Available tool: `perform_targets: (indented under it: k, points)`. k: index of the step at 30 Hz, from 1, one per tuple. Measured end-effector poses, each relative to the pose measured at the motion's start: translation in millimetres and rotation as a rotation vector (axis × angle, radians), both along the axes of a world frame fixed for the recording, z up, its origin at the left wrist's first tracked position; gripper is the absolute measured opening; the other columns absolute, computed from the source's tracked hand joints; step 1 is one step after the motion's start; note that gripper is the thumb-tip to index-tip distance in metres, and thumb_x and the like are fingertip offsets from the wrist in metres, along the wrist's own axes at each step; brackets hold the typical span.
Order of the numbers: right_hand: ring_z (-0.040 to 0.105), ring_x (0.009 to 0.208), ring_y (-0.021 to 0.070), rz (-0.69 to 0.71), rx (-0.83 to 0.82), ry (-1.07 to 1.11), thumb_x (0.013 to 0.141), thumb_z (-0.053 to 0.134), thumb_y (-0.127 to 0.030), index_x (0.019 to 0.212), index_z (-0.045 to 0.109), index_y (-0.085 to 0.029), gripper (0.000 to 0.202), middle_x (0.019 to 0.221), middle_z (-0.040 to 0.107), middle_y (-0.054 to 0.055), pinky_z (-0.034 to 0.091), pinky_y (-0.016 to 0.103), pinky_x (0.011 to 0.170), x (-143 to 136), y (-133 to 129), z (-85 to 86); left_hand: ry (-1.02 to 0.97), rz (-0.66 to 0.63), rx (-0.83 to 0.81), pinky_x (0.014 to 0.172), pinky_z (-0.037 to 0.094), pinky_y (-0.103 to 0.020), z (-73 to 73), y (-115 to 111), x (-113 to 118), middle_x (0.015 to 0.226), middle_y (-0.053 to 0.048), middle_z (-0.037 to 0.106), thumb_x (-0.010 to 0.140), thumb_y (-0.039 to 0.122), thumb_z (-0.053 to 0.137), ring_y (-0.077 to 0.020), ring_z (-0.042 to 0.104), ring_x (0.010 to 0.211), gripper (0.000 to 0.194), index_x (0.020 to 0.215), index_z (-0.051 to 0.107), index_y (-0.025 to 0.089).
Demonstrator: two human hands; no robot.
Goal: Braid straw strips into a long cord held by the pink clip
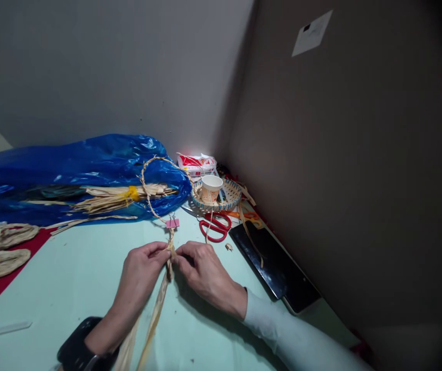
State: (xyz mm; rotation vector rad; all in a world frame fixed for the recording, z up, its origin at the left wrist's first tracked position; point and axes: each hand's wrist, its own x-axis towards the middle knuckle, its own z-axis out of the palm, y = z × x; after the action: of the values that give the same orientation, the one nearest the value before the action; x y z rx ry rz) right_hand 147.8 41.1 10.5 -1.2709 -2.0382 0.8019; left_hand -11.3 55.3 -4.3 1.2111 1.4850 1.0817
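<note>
Pale, dry plant-fibre strands are twisted into a braid (172, 238) in the middle of the table. A pink binder clip (173, 223) grips the braid just beyond my fingers. From the left, my left hand (145, 268) pinches the braid between thumb and fingers. My right hand (201, 268) pinches it at the same spot from the other side, both sets of fingertips almost touching. Loose flat strands (158, 304) trail from the braid toward me, partly behind my left wrist. Beyond the clip, a thin finished cord (146, 191) curves up over a blue plastic bag.
The blue plastic bag (69, 159) holds a fibre bundle (128, 195) tied in yellow. Behind my right hand lie red-handled scissors (215, 228), a paper cup (210, 188) in a woven basket (233, 196), and a wipes packet (197, 165). Dark phone-like slabs (263, 257) lie right; woven sandals (2, 252) left.
</note>
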Motion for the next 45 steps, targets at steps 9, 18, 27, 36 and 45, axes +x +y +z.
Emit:
perform_targets:
  k: [9, 18, 27, 36, 45]
  points:
    - [0.045, 0.06, 0.0111, -0.066, -0.123, 0.194, 0.09, 0.055, -0.017, 0.071, 0.065, -0.014, 0.022, 0.063, 0.055, -0.002, 0.031, 0.023, 0.057, -7.2, -3.0, -3.6, -0.042, 0.034, -0.01, 0.057, 0.041, -0.026, 4.4, -4.2, 6.0, 0.057, 0.001, 0.068, 0.061, 0.03, 0.075, -0.0166, 0.054, 0.057, 0.011, 0.062, 0.074, 0.019]
    - [0.043, 0.055, 0.0101, -0.065, -0.112, 0.178, 0.088, 0.052, -0.013, 0.075, 0.069, -0.014, 0.022, 0.063, 0.063, 0.0, 0.029, 0.022, 0.055, -9.0, -4.1, -14.4, -0.246, -0.118, -0.166, 0.043, 0.016, -0.018, -0.4, -5.5, -3.4, 0.044, 0.01, 0.042, 0.064, 0.043, 0.08, -0.0053, 0.026, 0.043, 0.038, 0.084, 0.073, 0.011]
    - [0.039, 0.057, 0.0103, -0.13, 0.029, 0.025, 0.091, 0.057, -0.028, 0.07, 0.068, -0.014, 0.028, 0.062, 0.058, -0.001, 0.026, 0.024, 0.057, 2.2, 3.3, 3.3, -0.351, -0.058, -0.234, 0.043, 0.021, -0.016, 4.6, -5.7, -2.7, 0.06, 0.002, 0.061, 0.054, 0.035, 0.088, -0.0034, 0.035, 0.046, 0.038, 0.08, 0.073, 0.011]
    - [0.053, 0.069, 0.0126, 0.071, -0.082, 0.059, 0.098, 0.044, -0.015, 0.081, 0.064, -0.015, 0.026, 0.076, 0.066, 0.002, 0.033, 0.022, 0.065, -4.9, 16.9, 1.9, -0.315, -0.08, -0.21, 0.043, 0.011, -0.018, 1.9, -3.2, -5.0, 0.049, 0.01, 0.046, 0.055, 0.042, 0.085, -0.0019, 0.022, 0.043, 0.046, 0.082, 0.07, 0.009]
    - [0.052, 0.07, 0.0142, 0.158, -0.086, -0.126, 0.091, 0.042, -0.013, 0.094, 0.066, -0.015, 0.024, 0.084, 0.069, 0.007, 0.032, 0.024, 0.064, -9.2, 15.3, 9.8, -0.11, -0.078, -0.112, 0.063, 0.042, -0.026, 9.2, -6.3, -6.8, 0.068, -0.002, 0.07, 0.055, 0.037, 0.078, -0.0176, 0.059, 0.066, 0.033, 0.077, 0.071, 0.014]
